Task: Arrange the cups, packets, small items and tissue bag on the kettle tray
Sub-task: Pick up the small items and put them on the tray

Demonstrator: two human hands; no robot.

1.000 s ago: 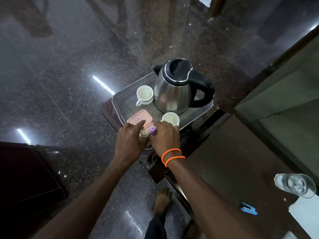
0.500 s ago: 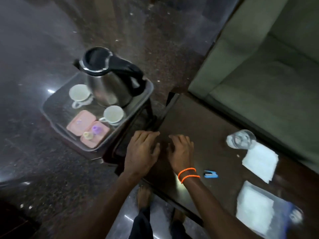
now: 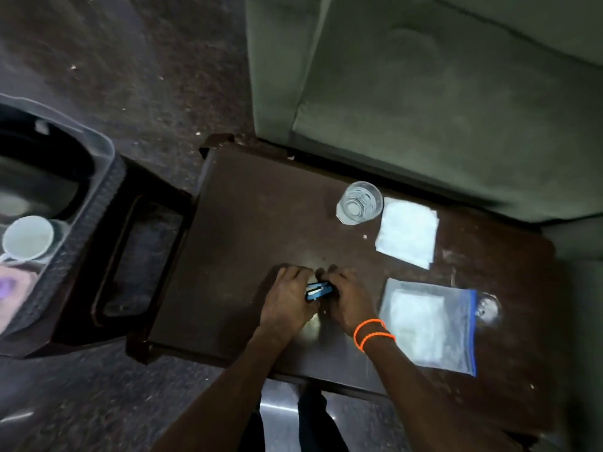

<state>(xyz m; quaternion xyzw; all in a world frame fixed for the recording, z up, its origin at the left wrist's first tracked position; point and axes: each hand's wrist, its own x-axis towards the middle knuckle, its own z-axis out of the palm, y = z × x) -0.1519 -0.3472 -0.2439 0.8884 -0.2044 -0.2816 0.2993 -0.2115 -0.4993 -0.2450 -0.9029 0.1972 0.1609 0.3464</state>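
A small blue item [image 3: 318, 291] lies on the dark brown table [image 3: 248, 223], and my left hand [image 3: 287, 300] and my right hand [image 3: 350, 300] close on it from either side. The right wrist wears orange bands. To the right lies a clear zip bag of tissues [image 3: 430, 324] with a blue seal. A folded white tissue [image 3: 406, 234] and a clear glass [image 3: 359, 203] sit further back. At the far left, the grey kettle tray [image 3: 98, 148] holds a white cup [image 3: 27, 238], pink packets [image 3: 16, 282] and the partly cut-off kettle [image 3: 39, 168].
The tray rests on a dark stool [image 3: 130, 243] left of the table, with a gap between them. A green sofa [image 3: 424, 93] runs along the table's far side. Dark speckled floor [image 3: 130, 60] lies beyond, and my leg [image 3: 313, 419] shows below the table's near edge.
My view has swung right from the tray to the table. Both hands left the small bottles on the pink packets, crossed to the table and closed on the blue item.
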